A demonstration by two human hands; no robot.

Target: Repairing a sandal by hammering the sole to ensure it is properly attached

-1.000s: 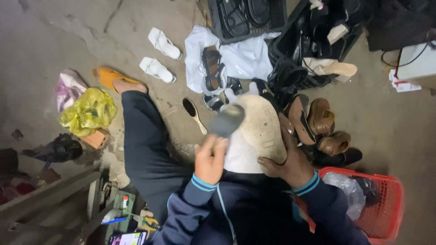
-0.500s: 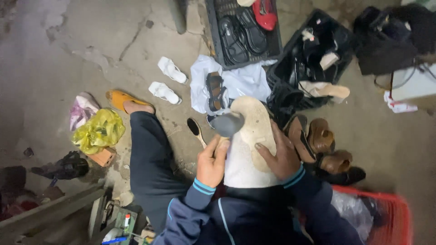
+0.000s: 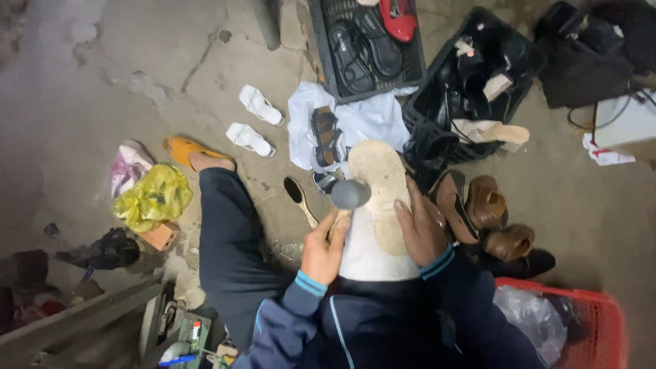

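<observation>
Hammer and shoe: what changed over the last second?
The left hand keeps its grip on the hammer, whose head has dropped from above the shoe onto the sole's left edge. The right hand still steadies the shoe. Floor clutter unchanged; only the camera shifted.

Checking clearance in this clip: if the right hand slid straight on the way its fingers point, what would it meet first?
Probably nothing new: the right hand already lies on the pale shoe sole, fingers pointing along it; beyond lies the white cloth, depth unclear.
</observation>
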